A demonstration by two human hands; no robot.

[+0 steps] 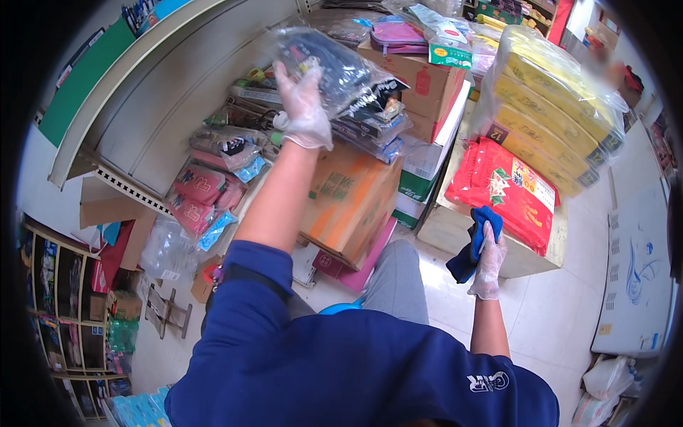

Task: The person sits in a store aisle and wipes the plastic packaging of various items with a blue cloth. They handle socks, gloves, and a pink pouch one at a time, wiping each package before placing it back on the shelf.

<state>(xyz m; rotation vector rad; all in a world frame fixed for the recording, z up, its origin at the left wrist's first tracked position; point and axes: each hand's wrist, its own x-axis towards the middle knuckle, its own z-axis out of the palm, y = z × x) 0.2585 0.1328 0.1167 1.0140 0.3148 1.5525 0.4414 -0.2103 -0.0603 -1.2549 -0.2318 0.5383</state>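
Gloved in clear plastic, my left hand (304, 109) grips the edge of a dark item in a clear plastic bag (333, 66). The bag is lifted over a pile of similar plastic-wrapped packets (376, 131) on a cardboard box (349, 197). Lower and to the right, my right hand (490, 264), also gloved, holds a bunched blue cloth (475, 245). That cloth is in front of a red plastic-wrapped package (504, 192) lying on a low pale platform (539, 261).
A metal shelf (128, 85) curves along the left, with pink pouches (195, 197) below it. Yellow wrapped packs (549, 107) are stacked at right, near a white cabinet (637, 267). A pink-purple pouch (397, 34) tops another carton (427, 85). A small folding stool (168, 312) stands at lower left.
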